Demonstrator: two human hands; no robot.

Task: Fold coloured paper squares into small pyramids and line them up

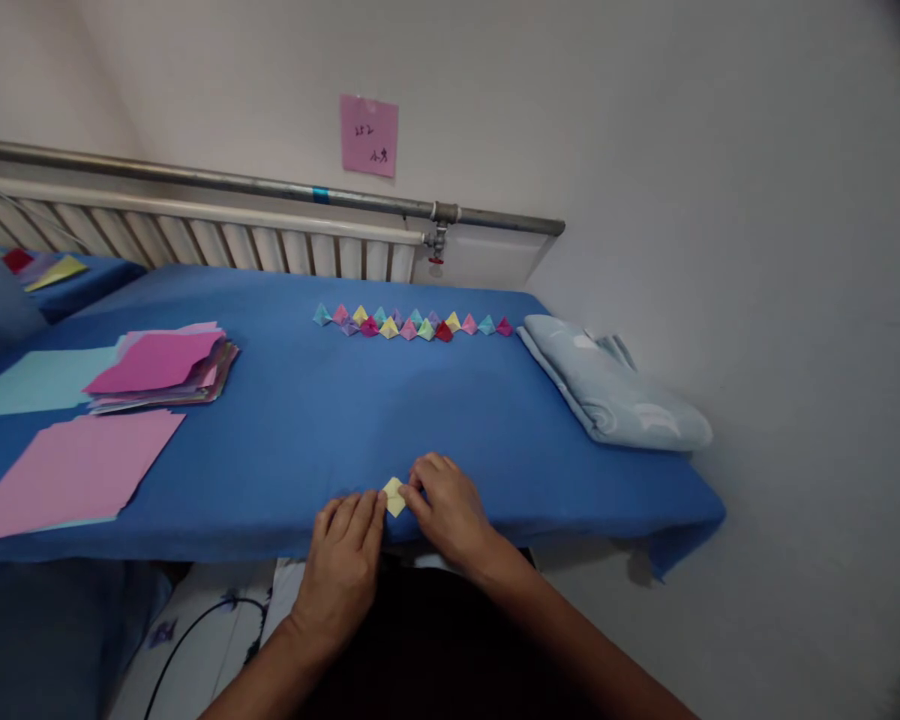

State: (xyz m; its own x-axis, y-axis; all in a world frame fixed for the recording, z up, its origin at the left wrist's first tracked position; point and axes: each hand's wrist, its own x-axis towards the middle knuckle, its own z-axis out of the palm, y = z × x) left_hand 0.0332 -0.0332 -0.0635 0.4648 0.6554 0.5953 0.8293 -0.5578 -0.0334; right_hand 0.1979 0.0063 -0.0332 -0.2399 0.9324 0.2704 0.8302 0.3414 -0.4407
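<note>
A small folded yellow paper lies near the front edge of the blue-covered table. On its left side rests my left hand, fingers pressed together with the thumb side at the paper's edge. My right hand has its fingers curled and its thumb on the paper's right side. Toward the back of the table stand rows of small folded paper pieces in several colours, including pink, yellow, blue and red.
Pink sheets, a mixed paper stack and light blue sheets lie at left. A folded light blue blanket sits at right. Behind the table are a radiator and a pipe; a pink note hangs above.
</note>
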